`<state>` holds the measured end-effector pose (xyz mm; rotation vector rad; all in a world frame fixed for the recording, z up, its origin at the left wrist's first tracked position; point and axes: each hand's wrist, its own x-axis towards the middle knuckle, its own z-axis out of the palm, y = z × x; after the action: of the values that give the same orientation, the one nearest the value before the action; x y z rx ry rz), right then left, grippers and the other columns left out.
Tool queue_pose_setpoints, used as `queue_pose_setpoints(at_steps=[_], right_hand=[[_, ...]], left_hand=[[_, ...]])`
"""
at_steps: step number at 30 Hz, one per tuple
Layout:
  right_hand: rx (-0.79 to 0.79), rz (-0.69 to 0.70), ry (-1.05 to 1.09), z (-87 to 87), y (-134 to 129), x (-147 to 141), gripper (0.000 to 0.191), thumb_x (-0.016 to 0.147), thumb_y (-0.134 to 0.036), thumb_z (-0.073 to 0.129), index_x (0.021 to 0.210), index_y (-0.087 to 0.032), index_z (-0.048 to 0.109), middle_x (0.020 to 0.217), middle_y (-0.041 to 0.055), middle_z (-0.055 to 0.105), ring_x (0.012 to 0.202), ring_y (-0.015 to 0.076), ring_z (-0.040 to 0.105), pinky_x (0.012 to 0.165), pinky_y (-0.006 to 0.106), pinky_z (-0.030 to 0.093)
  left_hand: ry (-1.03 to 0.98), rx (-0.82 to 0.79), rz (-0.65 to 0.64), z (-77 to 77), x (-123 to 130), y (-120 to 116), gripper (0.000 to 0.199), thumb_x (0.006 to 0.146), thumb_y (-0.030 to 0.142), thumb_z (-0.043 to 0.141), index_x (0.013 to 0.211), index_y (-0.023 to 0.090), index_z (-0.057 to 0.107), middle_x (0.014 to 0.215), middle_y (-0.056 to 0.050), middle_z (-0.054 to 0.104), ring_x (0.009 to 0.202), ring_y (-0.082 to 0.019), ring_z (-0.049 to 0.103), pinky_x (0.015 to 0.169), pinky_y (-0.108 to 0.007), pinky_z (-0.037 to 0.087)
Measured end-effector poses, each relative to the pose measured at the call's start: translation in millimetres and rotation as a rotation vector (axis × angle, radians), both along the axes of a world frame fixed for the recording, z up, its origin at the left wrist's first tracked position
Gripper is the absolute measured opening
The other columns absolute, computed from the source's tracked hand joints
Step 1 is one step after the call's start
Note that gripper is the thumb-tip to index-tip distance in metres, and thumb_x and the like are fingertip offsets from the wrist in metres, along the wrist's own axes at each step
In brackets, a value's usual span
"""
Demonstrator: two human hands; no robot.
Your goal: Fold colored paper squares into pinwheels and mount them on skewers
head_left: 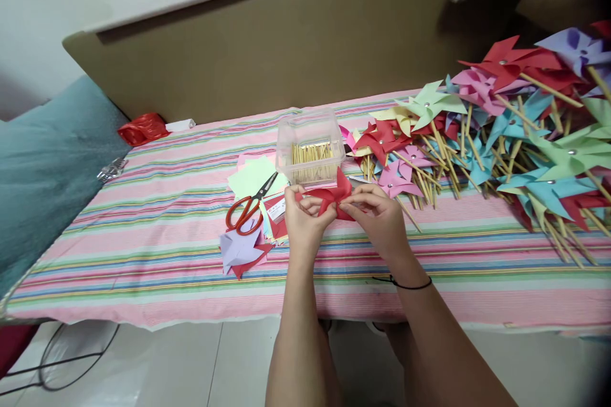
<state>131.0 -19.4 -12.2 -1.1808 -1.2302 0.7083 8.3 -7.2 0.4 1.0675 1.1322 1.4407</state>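
Between my two hands is a red paper pinwheel (340, 189), its blades folded in toward the middle. My left hand (308, 213) pinches it from the left side. On the right, my right hand (377, 210) closes finger and thumb near its centre; any small pin there is hidden. Just behind stands a clear plastic box (310, 124) holding many thin wooden sticks (312, 156). To the left of my left hand lie red-handled scissors (248, 206), resting on sheets of light green paper (251, 175). Cut lilac paper (238, 248) and red pieces lie below the scissors.
Many finished pinwheels on sticks (477, 121) are heaped at the right. A striped cloth (157, 222) covers the surface, with a brown backrest (267, 44) behind. A teal cushion (57, 165), a red plastic bag (143, 130) and silvery clips (112, 169) are at the left.
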Motion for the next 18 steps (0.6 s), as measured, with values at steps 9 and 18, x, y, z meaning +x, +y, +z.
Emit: queue_pose_setpoints(at_steps=[9, 18], right_hand=[[-0.094, 0.041, 0.106, -10.2, 3.2, 3.2, 0.008, 0.067, -0.029, 0.075, 0.07, -0.022, 0.073, 0.095, 0.0056, 0.058, 0.095, 0.0219, 0.058, 0.081, 0.038, 0.051], [-0.075, 0.106, 0.209, -7.9, 3.2, 1.8, 0.014, 0.066, -0.032, 0.076, 0.069, -0.02, 0.07, 0.105, 0.0073, 0.055, 0.097, 0.022, 0.061, 0.083, 0.039, 0.054]], left_hand=[[0.111, -0.004, -0.062, 0.3, -2.1, -0.4, 0.049, 0.061, 0.014, 0.068, 0.086, 0.026, 0.028, 0.058, 0.01, 0.063, 0.039, -0.005, 0.051, 0.047, -0.015, 0.042], [0.031, -0.016, -0.012, -0.7, 1.6, -0.1, 0.051, 0.059, 0.015, 0.07, 0.088, 0.025, 0.029, 0.056, 0.012, 0.062, 0.037, -0.005, 0.05, 0.047, -0.015, 0.042]])
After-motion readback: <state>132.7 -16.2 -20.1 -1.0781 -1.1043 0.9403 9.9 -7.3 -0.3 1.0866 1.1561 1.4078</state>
